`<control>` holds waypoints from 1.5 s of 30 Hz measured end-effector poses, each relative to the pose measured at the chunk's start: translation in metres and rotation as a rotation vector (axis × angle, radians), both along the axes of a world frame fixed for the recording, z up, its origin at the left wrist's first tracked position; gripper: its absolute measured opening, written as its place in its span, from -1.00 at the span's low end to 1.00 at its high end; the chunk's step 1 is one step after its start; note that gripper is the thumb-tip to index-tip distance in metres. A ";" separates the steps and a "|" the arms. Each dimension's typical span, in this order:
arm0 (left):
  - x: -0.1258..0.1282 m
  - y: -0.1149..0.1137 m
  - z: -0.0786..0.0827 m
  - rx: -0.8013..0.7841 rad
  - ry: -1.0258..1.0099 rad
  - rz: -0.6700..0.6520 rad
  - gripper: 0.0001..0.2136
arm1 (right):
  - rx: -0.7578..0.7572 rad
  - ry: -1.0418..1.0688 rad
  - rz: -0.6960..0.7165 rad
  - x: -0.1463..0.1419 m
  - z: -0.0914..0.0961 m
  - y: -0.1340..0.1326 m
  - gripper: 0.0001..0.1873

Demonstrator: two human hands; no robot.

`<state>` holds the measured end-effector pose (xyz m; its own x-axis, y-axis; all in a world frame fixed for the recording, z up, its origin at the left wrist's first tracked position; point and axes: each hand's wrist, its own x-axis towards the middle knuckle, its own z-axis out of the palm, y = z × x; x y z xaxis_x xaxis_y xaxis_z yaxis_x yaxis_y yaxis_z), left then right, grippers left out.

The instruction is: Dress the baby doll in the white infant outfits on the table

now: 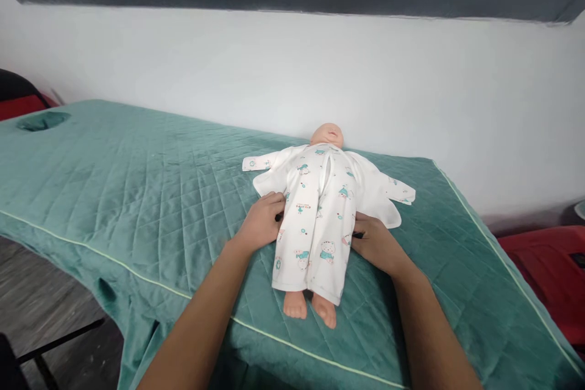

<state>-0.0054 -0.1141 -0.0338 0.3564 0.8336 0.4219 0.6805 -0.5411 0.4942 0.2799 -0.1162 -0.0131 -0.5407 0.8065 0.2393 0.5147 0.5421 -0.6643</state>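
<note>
A baby doll [327, 134] lies on its back on the green quilted table cover [150, 189], head toward the wall and bare feet toward me. It wears a white printed outfit [320, 219]; the top lies spread open to both sides. My left hand [261, 220] grips the trousers at the doll's left-side hip, fingers curled on the cloth. My right hand [372, 239] pinches the trousers at the other hip. Both forearms reach in from the near edge.
The cover has a face hole [43, 120] at the far left. A white wall [411, 91] runs behind the table, with a dark window frame above. Red seats [543, 268] stand to the right and at the far left. Floor shows at the lower left.
</note>
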 end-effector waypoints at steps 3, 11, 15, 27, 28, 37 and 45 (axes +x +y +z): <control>-0.001 0.001 0.000 -0.009 0.030 -0.005 -0.80 | 0.011 -0.030 0.008 0.000 0.000 0.000 -0.63; -0.002 0.000 0.000 -0.036 -0.029 -0.004 -0.82 | -0.025 0.072 0.010 -0.001 0.009 -0.006 -0.63; -0.002 -0.001 0.000 -0.033 -0.036 -0.014 -0.83 | -0.037 0.064 0.004 -0.002 0.012 -0.009 -0.68; 0.001 0.000 0.000 0.003 0.050 -0.008 -0.83 | -0.089 -0.012 0.007 -0.002 0.008 -0.006 -0.73; 0.001 -0.001 0.000 0.004 0.057 -0.008 -0.84 | -0.089 -0.017 0.004 -0.002 0.008 -0.006 -0.72; -0.001 0.001 -0.002 0.010 0.166 0.030 -0.77 | -0.040 -0.057 -0.075 0.001 0.013 -0.008 -0.73; -0.011 0.017 -0.011 0.061 -0.038 0.487 -0.78 | 0.042 0.118 -0.712 0.021 0.001 0.008 -0.71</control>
<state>-0.0162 -0.0970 -0.0445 -0.0855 0.8727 0.4807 0.8439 -0.1930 0.5005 0.3013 -0.1086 -0.0124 0.1444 0.9424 0.3018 0.6783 0.1278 -0.7236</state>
